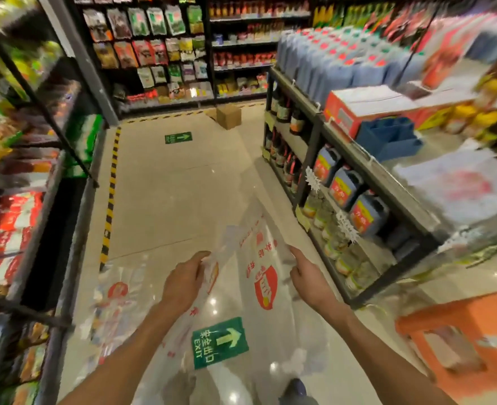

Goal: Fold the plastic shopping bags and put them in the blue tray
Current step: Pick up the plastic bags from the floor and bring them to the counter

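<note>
Both forearms reach forward over the floor (165,182). Left hand (184,280) pinches one edge of a clear plastic bag (259,276) with red print; right hand (308,276) curls round the opposite edge, stretching the bag between them. Left of the left hand another printed bag (115,305) hangs blurred. Beyond the right hand, up on the shelf (367,168), sits the blue tray (390,137), with a stack of bags (463,185) just beside it. An orange stool (469,343) stands right of the right forearm.
</note>
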